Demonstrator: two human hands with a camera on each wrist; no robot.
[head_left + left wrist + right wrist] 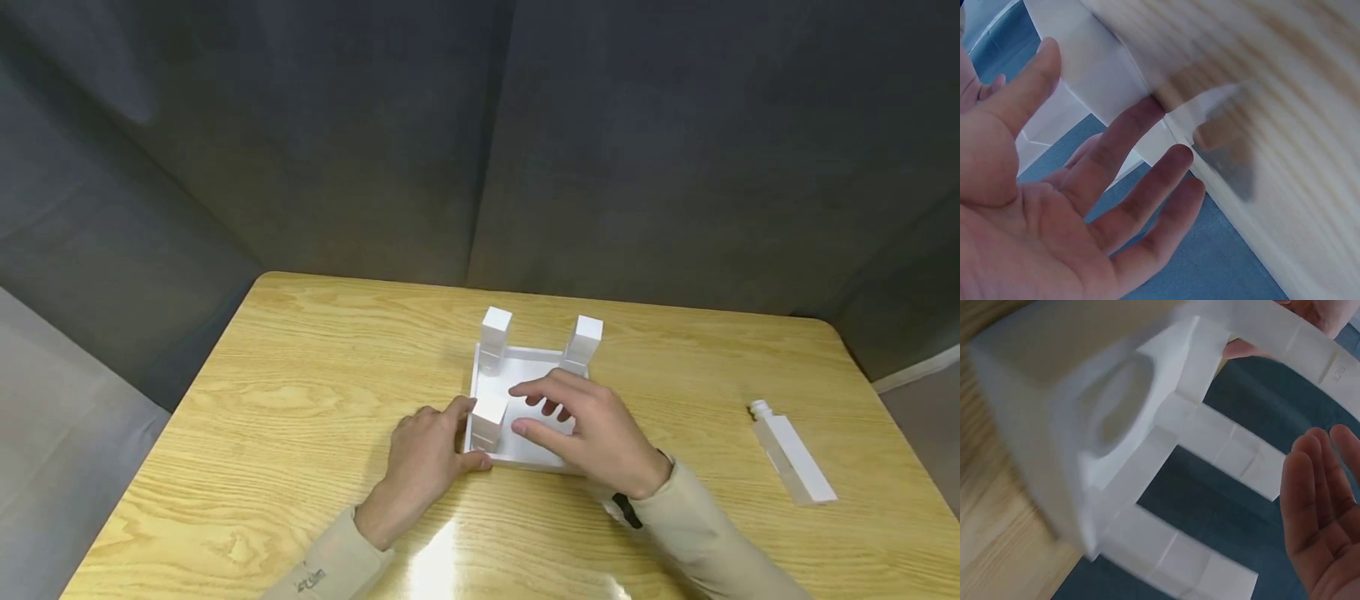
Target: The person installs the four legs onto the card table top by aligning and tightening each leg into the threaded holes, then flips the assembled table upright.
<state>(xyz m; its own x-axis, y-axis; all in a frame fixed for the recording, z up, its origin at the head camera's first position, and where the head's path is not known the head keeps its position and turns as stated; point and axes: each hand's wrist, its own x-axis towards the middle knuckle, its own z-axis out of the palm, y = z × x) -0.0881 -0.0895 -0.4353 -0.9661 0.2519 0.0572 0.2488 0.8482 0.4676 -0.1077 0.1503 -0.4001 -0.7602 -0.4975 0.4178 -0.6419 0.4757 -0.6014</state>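
A white square base (525, 442) with a raised rim lies on the table, three white square posts standing at its corners. One is the near left post (489, 421); the far left post (493, 337) and far right post (583, 340) stand behind. My left hand (425, 454) rests against the near left corner, thumb along the front wall and forefinger at the left wall, fingers nearly straight. Over the base's right part hovers my right hand (592, 425), fingers loosely bent and holding nothing. A round recess (1116, 406) shows in the base's post-free corner in the right wrist view.
A loose white post (795, 458) with a round, ridged end lies at the right of the wooden table (300, 400). Dark grey curtains (375, 150) hang behind the table's far edge.
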